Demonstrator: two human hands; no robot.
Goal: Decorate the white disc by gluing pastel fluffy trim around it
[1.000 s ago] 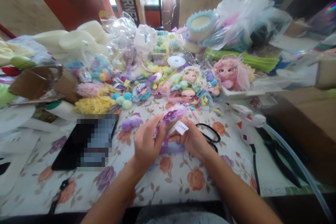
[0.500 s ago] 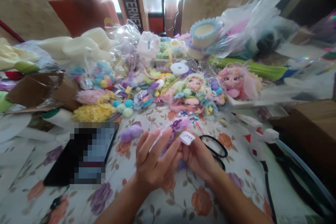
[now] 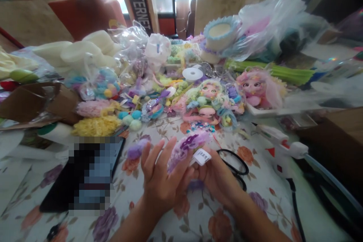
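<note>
Over the floral tablecloth, both of my hands hold a purple and lilac lace piece (image 3: 190, 140) with a small white label (image 3: 202, 156) at its right end. My left hand (image 3: 163, 176) has its outer fingers spread, while its index finger and thumb close on the lace. The fingers of my right hand (image 3: 217, 176) pinch near the label; their tips are partly hidden. Black-handled scissors (image 3: 234, 160) lie right beside my right hand. A fluffy purple pompom (image 3: 136, 149) rests left of my left hand.
A phone (image 3: 82, 174) lies at left, its screen blurred out. At right is a white glue gun (image 3: 279, 143) with a cord. Behind are dolls (image 3: 210, 90), a white ribbon spool (image 3: 192, 74), yellow trim (image 3: 96, 126), bagged craft pieces and a cardboard box (image 3: 36, 102).
The lace piece has turned so more of its purple pattern shows, and the label has tilted. Both hands stay on it. The camera view has shifted slightly.
</note>
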